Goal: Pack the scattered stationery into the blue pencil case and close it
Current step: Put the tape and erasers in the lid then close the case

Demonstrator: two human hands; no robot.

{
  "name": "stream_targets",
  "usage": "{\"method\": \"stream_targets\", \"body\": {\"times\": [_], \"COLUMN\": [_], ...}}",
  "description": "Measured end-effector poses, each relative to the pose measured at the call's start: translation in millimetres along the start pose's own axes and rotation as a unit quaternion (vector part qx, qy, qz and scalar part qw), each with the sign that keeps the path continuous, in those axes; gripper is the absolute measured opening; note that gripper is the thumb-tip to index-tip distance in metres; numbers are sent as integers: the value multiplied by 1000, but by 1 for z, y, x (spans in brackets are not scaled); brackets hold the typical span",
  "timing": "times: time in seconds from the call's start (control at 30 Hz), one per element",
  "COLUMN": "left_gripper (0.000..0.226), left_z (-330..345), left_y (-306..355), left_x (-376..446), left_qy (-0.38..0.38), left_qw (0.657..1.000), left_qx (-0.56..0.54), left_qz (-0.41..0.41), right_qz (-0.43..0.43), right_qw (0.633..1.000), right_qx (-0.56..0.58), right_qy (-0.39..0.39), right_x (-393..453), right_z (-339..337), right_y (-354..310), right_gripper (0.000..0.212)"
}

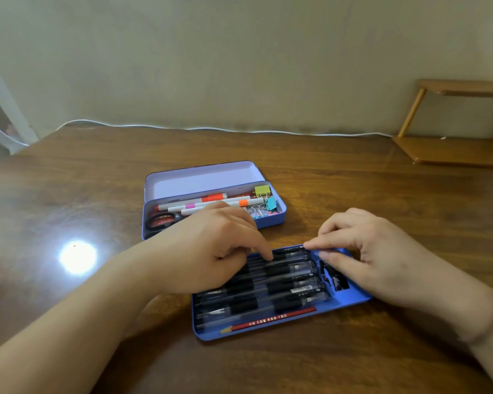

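Both hands rested, fingers curled and holding nothing, on the blue tray (350, 301) of black pens (282, 285), the left hand (211, 248) fingertip pressing a far pen and the right hand (362, 248) touching the far rim, with the open blue pencil case (271, 220) just beyond the left hand.

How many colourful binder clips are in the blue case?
2 clearly: a yellow-green clip and a teal clip, both at the pencil case's right end. Others may hide beneath.
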State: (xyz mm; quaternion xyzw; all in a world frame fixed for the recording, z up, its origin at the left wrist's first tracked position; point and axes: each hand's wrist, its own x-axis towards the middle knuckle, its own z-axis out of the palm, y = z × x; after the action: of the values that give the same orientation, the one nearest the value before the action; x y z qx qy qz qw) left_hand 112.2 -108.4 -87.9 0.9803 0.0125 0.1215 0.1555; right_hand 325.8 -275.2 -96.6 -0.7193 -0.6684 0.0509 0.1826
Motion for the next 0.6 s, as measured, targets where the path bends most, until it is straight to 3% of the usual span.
{"method": "stream_targets", "body": {"times": [0.2,0.3,0.37,0.43,0.6], "left_gripper": [33,27,23,25,55], "left_z": [1,2,4,6,11], "left_y": [3,1,0,0,7], "left_x": [0,1,2,2,2], "left_qy": [4,10,18,20,-29], "left_qw": [1000,1000,1000,999,999], "left_qx": [4,13,17,18,22], "left_qz": [7,11,14,17,22], "right_qz": [-10,42,96,139,171], "right_qw": [1000,993,986,987,985], "right_qx": [-18,-1,-7,-34,-23], "right_qy": [-12,107,133,76,-31], "right_x": [0,-4,-9,-10,-6], "right_z": [-6,-31,-46,-50,-44], "right_y": [-1,18,35,47,51], "right_gripper": [30,27,32,35,32]}}
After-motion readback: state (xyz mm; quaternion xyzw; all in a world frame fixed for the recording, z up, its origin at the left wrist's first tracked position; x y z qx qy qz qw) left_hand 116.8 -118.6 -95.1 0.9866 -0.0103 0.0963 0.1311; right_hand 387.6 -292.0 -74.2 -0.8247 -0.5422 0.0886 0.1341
